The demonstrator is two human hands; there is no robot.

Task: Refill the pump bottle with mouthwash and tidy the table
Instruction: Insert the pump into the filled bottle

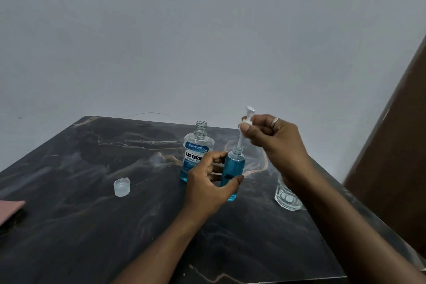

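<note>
- Two bare arms reach in from the near edge of the dark marble table (pixel 92 226).
- The small pump bottle (pixel 234 165) is upright near the middle of the table. It is almost full of blue mouthwash, and its neck is open.
- The left hand (pixel 207 184) is curled round it, thumb in front and fingers behind, and holds it steady.
- The right hand (pixel 276 140) has a ring on one finger. Its fingertips pinch the white pump top (pixel 246 121) just above the bottle.
- The pump's long tube hangs down, and its end is just inside the neck.
- The filling looks done to me. The step now is putting the pump on.
- Next, I think, the pump must go straight down until its collar sits on the neck. Then it needs a twist to make it tight, while the left hand keeps the bottle from tipping.
- The big mouthwash bottle (pixel 196 152) stands just behind the left hand. It is open, with only a little blue at the bottom.
- Its clear cap (pixel 122 187) lies on the table, well off to the left.
- A glass (pixel 287 199) stands to the right, partly hidden by the right arm. Two small white round things sit in its bottom.
- Something pink (pixel 10 211) pokes in at the left edge.
- The cap is not yet on the big bottle, so the tidying is not done.
</note>
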